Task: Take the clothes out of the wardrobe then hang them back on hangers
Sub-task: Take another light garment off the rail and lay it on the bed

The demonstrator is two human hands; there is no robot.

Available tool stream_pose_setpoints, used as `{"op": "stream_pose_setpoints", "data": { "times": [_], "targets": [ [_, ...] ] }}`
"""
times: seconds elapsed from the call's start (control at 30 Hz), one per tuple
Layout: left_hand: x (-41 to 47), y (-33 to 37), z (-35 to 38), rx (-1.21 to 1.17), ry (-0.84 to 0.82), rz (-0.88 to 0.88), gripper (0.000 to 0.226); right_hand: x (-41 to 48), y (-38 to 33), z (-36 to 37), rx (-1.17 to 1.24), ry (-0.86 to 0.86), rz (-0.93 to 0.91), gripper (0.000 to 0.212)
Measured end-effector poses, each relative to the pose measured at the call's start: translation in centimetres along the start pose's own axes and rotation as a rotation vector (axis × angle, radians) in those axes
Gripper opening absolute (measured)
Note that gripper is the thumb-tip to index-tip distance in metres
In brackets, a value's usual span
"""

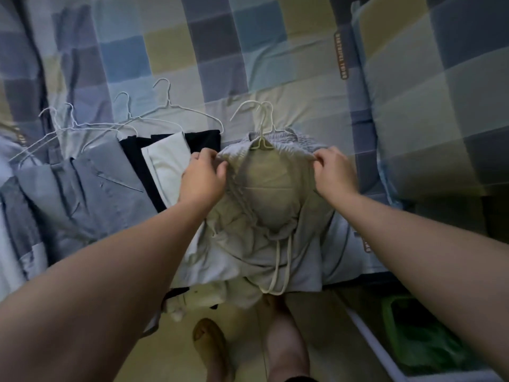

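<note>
- Both hands, left hand (pixel 205 172) and right hand (pixel 332 168), are pinching the shorts (pixel 264 188) waistband around a hanger (pixel 261 142).
- Bare hangers (pixel 165 106) and loose clothes (pixel 82 183) are waiting on the bed (pixel 275 51).

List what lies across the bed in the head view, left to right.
Grey shirt → white cloth → left hand → beige garment → right hand → pillow.

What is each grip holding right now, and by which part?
Both hold the pale drawstring garment by its elastic waistband: left hand pinches the left side, right hand the right side.
</note>
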State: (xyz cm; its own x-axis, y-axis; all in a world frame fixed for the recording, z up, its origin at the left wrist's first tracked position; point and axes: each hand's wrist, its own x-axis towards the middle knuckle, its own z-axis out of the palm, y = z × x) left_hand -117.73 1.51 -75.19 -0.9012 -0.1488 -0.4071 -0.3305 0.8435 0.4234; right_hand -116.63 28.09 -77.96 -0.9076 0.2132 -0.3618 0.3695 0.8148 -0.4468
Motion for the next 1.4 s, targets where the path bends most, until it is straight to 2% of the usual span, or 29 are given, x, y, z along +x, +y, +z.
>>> {"op": "stream_pose_setpoints", "data": {
  "times": [0.07,0.17,0.27,0.5,0.73,0.97,1.17,1.4],
  "targets": [
    [0.3,0.1,0.7,-0.009,-0.055,0.022,0.045,0.0,0.3,0.9,-0.011,-0.051,0.048,0.035],
    [-0.8,-0.3,1.2,0.074,-0.166,0.046,0.060,-1.7,0.6,1.3,-0.054,-0.230,0.103,0.063],
    [-2.6,-0.6,1.1,0.176,-0.242,0.079,0.065,-4.4,0.6,0.9,-0.099,-0.335,0.119,0.066],
    [-7.1,0.0,-1.2,0.312,-0.315,0.147,0.067,-10.6,-1.3,-1.5,-0.165,-0.383,0.049,0.069],
    [-12.7,0.4,-6.9,0.312,-0.341,0.296,0.070,-16.6,-6.8,-6.3,-0.188,-0.281,0.063,0.069],
    [-17.2,-1.5,-12.3,0.304,-0.375,0.499,0.071,-25.9,-11.9,-8.0,-0.127,-0.067,0.207,0.068],
    [-19.6,-3.0,-15.3,0.365,-0.395,0.743,0.072,-34.4,-14.2,-7.3,-0.103,0.108,0.414,0.067],
    [-24.7,0.8,-14.9,0.420,-0.427,1.059,0.076,-43.8,-13.1,-8.6,-0.129,0.289,0.564,0.065]
  ]
}}
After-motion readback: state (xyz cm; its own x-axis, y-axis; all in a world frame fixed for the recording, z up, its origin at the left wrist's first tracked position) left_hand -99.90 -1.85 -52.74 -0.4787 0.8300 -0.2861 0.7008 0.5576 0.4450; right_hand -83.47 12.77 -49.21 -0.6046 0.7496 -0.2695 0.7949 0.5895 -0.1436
